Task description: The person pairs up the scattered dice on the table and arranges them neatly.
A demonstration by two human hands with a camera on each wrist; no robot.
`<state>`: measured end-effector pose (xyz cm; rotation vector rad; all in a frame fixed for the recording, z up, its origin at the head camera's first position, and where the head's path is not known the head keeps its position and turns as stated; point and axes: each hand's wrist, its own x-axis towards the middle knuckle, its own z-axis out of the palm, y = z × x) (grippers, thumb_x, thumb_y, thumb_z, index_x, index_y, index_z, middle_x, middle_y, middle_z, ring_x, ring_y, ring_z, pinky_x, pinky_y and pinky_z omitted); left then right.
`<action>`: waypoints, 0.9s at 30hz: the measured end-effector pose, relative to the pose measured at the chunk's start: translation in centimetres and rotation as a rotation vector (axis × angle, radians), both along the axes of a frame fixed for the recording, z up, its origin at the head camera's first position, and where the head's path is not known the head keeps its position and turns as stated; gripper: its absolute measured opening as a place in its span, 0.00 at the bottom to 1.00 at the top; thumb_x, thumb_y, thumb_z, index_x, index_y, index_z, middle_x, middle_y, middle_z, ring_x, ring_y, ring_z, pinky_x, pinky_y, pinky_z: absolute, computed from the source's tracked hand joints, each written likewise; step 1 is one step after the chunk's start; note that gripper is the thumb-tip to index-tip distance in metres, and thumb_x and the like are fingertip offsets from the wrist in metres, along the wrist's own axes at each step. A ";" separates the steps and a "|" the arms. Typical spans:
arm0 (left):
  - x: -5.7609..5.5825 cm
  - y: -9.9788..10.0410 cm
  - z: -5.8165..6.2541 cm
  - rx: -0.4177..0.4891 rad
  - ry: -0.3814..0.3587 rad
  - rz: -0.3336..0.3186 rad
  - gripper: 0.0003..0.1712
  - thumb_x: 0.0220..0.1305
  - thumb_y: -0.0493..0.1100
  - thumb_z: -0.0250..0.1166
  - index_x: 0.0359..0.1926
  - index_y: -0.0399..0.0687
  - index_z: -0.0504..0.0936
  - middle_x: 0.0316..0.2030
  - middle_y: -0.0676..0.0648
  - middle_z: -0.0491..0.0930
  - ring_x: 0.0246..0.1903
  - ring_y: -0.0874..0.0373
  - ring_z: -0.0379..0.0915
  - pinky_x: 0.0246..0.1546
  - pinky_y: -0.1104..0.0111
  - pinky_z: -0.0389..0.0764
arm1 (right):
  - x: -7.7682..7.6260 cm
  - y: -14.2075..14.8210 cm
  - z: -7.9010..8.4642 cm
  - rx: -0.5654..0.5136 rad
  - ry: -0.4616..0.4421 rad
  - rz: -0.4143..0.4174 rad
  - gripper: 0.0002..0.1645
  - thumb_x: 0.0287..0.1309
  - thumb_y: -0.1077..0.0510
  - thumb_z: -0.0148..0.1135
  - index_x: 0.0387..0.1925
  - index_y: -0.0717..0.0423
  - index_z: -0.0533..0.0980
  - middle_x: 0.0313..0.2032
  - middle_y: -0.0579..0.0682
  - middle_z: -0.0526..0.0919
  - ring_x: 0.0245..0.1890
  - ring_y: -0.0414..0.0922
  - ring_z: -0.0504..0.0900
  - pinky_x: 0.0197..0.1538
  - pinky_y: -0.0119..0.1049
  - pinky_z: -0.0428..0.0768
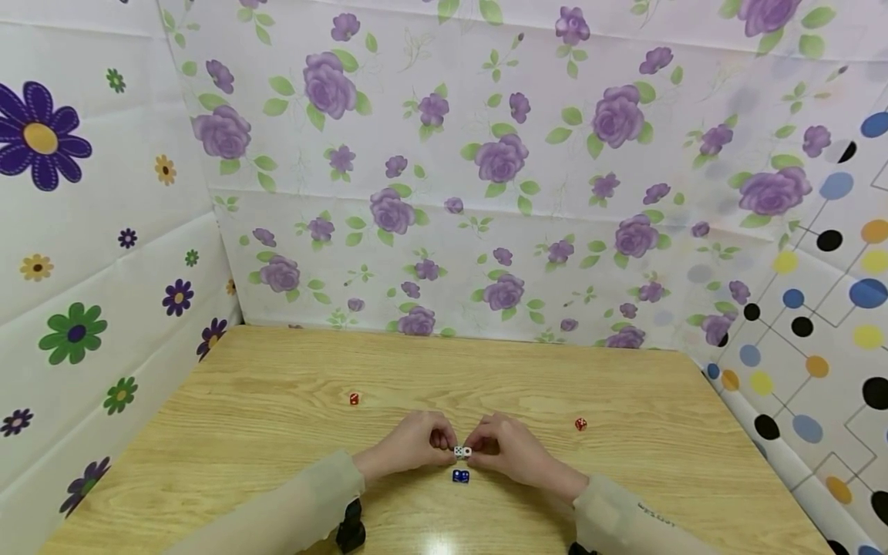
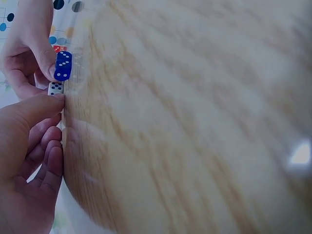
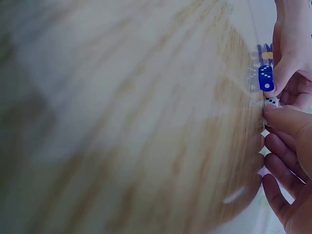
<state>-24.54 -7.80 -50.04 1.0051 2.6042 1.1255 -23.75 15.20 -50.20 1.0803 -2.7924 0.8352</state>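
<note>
Two white dice sit side by side on the wooden table, the left white die (image 1: 458, 452) against the right white die (image 1: 468, 452). My left hand (image 1: 420, 444) pinches the left one between thumb and forefinger. From the other side, my right hand (image 1: 512, 450) pinches the right one the same way. Just nearer to me lies a pair of blue dice (image 1: 461, 476), set close together and touched by neither hand. The left wrist view shows a white die (image 2: 56, 88) beyond the left thumb; in the right wrist view the right thumb partly covers a white die (image 3: 271, 102).
One red die (image 1: 354, 398) lies farther back to the left on the table (image 1: 277, 385), another red die (image 1: 580, 424) to the right. Flowered cloth (image 1: 444, 193) hangs along the back edge, with patterned cloths on both sides.
</note>
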 end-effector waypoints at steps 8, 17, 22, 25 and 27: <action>0.1 0.0 0.2 0.004 0.006 -0.003 0.06 0.55 0.39 0.75 0.32 0.46 0.85 0.30 0.50 0.81 0.27 0.72 0.70 0.31 0.78 0.74 | 0.0 0.0 0.2 -0.006 -0.012 -0.002 0.05 0.56 0.50 0.72 0.36 0.41 0.86 0.34 0.34 0.84 0.35 0.32 0.75 0.41 0.27 0.73; 0.0 0.0 0.2 -0.003 0.006 -0.001 0.06 0.55 0.39 0.74 0.32 0.46 0.85 0.30 0.50 0.81 0.27 0.72 0.70 0.31 0.78 0.75 | 0.0 -0.1 0.2 -0.010 -0.033 -0.008 0.05 0.55 0.50 0.73 0.35 0.41 0.86 0.33 0.33 0.84 0.35 0.32 0.75 0.41 0.27 0.73; 0.0 0.0 0.3 -0.005 -0.016 0.001 0.05 0.56 0.39 0.74 0.33 0.47 0.85 0.31 0.50 0.81 0.27 0.73 0.70 0.32 0.78 0.75 | 0.0 -0.2 0.3 -0.012 -0.047 -0.008 0.06 0.55 0.50 0.73 0.36 0.41 0.86 0.33 0.34 0.84 0.35 0.33 0.76 0.41 0.27 0.73; 0.1 -0.1 0.3 0.003 -0.024 -0.004 0.05 0.56 0.39 0.74 0.33 0.47 0.85 0.31 0.49 0.82 0.28 0.73 0.70 0.32 0.78 0.75 | 0.0 -0.1 0.2 -0.016 -0.050 -0.007 0.05 0.55 0.50 0.73 0.36 0.40 0.86 0.33 0.35 0.84 0.35 0.33 0.76 0.41 0.26 0.72; 0.2 -0.2 0.3 0.010 -0.029 -0.010 0.05 0.56 0.39 0.73 0.34 0.47 0.85 0.32 0.49 0.82 0.28 0.73 0.70 0.33 0.78 0.75 | 0.0 -0.1 0.2 -0.019 -0.049 -0.005 0.05 0.55 0.50 0.73 0.35 0.40 0.86 0.33 0.35 0.84 0.35 0.33 0.76 0.41 0.27 0.72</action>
